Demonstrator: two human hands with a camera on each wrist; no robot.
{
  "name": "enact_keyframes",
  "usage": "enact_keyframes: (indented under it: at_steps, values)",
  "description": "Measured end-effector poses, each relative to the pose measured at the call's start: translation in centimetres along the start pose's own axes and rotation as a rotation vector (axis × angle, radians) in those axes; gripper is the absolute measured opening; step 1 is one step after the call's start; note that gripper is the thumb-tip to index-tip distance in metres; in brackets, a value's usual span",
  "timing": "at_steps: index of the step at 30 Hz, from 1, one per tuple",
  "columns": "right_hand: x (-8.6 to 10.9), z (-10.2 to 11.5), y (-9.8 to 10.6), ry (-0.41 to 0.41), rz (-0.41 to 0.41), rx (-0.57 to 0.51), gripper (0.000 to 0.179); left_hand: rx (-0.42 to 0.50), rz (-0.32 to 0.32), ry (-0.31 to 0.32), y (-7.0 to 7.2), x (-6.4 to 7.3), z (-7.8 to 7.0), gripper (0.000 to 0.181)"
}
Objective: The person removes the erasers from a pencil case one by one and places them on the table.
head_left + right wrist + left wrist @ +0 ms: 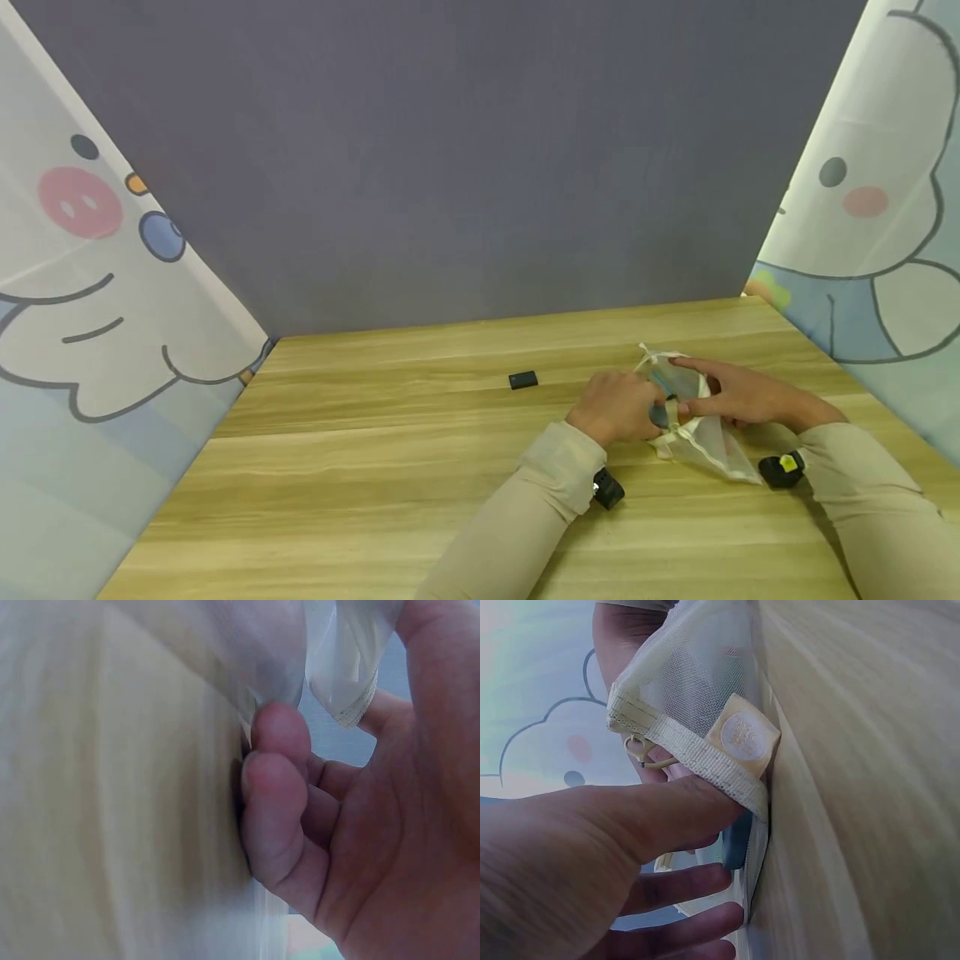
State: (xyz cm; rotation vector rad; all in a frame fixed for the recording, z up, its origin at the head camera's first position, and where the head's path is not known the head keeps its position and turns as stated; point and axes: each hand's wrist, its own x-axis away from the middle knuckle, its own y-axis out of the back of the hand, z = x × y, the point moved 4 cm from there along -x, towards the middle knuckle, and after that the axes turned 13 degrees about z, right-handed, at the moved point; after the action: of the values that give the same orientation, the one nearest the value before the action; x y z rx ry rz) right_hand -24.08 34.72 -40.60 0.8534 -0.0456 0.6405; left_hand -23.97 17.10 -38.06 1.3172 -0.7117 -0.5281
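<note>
A white mesh pouch (pixel 708 450) with a cream woven border lies on the right part of the table, its mouth spread apart. At that mouth is my left hand (pixel 618 407), thumb tucked under the border and fingers opposite, pinching a flat dark blue object (pixel 736 840); most of this object is hidden. My right hand (pixel 738 396) holds the pouch by its rim from the other side, fingers curled, fingertips against the mesh (pixel 274 645). A tan square (pixel 742 739) with a round pale print shows at the border, near a cream zipper pull (pixel 641 750).
A small black rectangular object (pixel 522 380) lies on the wood-grain table (pixel 337 483), left of and beyond my hands. A dark grey panel (pixel 450 167) stands along the far edge. Cartoon-printed curtains (pixel 60 275) hang at both sides.
</note>
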Motion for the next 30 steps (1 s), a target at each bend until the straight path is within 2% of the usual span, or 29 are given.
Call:
enact_keyframes:
  at_steps: [11,15,21,30]
  values:
    - [-0.31,0.35,-0.01,0.016,0.012,-0.01,0.076,-0.026,-0.002,0.015,-0.03,0.31,0.14,0.028]
    - [-0.36,0.36,0.07,0.023,0.007,-0.004,0.075,-0.046,-0.011,0.002,-0.04,0.21,0.25,0.029]
    - [-0.26,0.14,0.03,0.022,-0.006,0.028,0.074,-0.09,0.006,-0.024,-0.27,-0.01,0.12,0.029]
    - [-0.13,-0.27,0.23,-0.006,-0.017,0.04,0.074,-0.077,-0.021,-0.034,-0.3,0.12,-0.14,0.026]
